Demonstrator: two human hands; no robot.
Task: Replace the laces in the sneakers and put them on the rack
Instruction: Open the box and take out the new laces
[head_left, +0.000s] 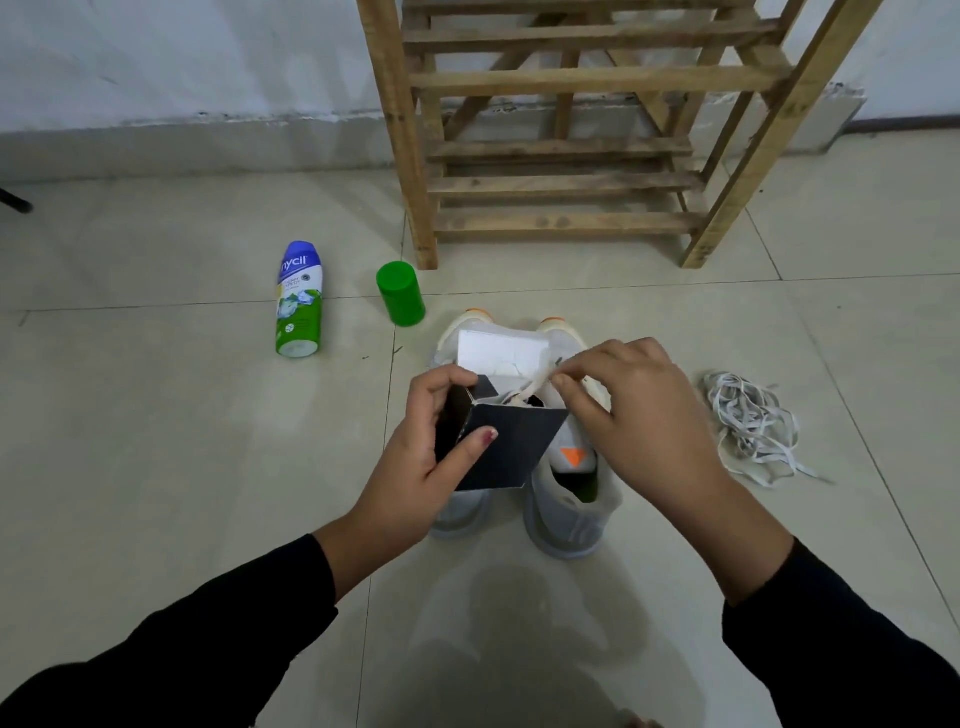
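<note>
The left hand (415, 457) grips the left edge of a small dark cardboard box (511, 447) whose white flap stands open. The right hand (639, 415) pinches a flat cream lace (535, 385) at the box mouth. Beneath them a pair of pale grey sneakers (569, 512) stands on the tiles, with bare floor between its toes and the slatted wooden rack (561, 223). A tangled heap of white laces (753, 426) lies near on the right.

Black box (511, 447), green cap (400, 293)

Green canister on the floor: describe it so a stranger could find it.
Find the wooden rack against the wall. By its front left leg stands the green canister. Unlike the labelled bottle lying further left, it is plain, solid green.
</note>
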